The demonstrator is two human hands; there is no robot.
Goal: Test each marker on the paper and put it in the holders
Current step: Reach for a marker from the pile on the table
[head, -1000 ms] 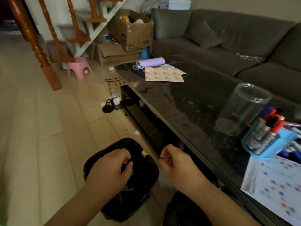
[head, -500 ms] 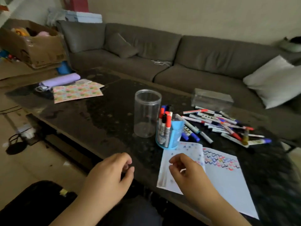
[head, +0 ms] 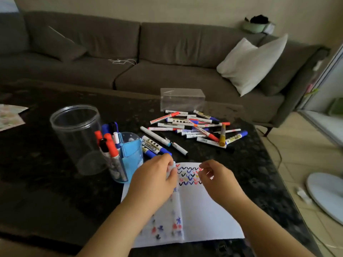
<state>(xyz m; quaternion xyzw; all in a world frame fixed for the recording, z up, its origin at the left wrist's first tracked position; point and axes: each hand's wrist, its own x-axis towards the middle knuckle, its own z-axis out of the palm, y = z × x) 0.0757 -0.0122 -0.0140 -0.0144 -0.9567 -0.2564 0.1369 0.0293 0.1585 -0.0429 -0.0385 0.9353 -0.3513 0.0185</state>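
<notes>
A white paper with rows of coloured test squiggles lies at the near edge of the dark table. My left hand pinches the top edge of its turned-over left page. My right hand hovers over the squiggles with loosely curled fingers and holds nothing. Several loose markers lie in a pile beyond the paper. A blue holder left of the paper has red, blue and black markers standing in it. An empty clear round jar stands beside it.
A clear rectangular box sits behind the marker pile. A grey sofa with a white pillow runs along the table's far side. Patterned paper lies at the left edge. A white fan base stands on the floor at right.
My view swung right, from a black bag on the floor to the table. Both hands moved up from the bag onto the paper, and my left hand took hold of the page.
</notes>
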